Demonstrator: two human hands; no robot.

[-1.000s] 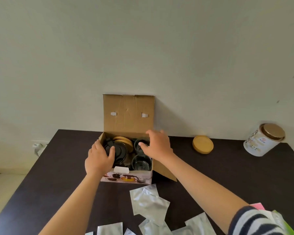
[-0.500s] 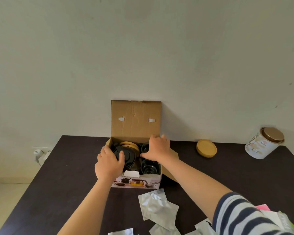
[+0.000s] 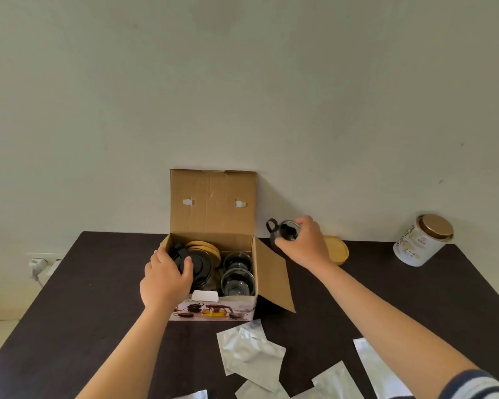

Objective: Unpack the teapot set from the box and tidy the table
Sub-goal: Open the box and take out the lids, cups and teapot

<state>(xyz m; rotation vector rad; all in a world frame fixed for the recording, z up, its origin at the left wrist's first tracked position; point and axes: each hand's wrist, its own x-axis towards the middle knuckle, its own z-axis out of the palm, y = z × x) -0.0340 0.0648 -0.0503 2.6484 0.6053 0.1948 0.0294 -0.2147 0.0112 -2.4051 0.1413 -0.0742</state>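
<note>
- Box [image 3: 213,283] of the teapot set sits open on the dark table [image 3: 69,312], its lid flap upright against the wall.
- Our left hand [image 3: 164,279] reaches into the box's left part, fingers curled over the black lid of the teapot [image 3: 200,262]; whether it truly grips, we cannot tell.
- Our right hand [image 3: 304,246] is clenched around a small glass cup [image 3: 284,233] with a dark handle, held just right of the box, above the table and in front of a round wooden lid [image 3: 339,250].
- Two more glass cups [image 3: 238,273] remain in the box's right part, nearer our right hand.
- Wooden coasters [image 3: 203,247] lie behind the teapot.
- Box front shows pictures of the set; its writing is too small to read.
- A tin [image 3: 421,240] stands far right, label unreadable.
- Silver pouches [image 3: 251,352] lie scattered near us.
</note>
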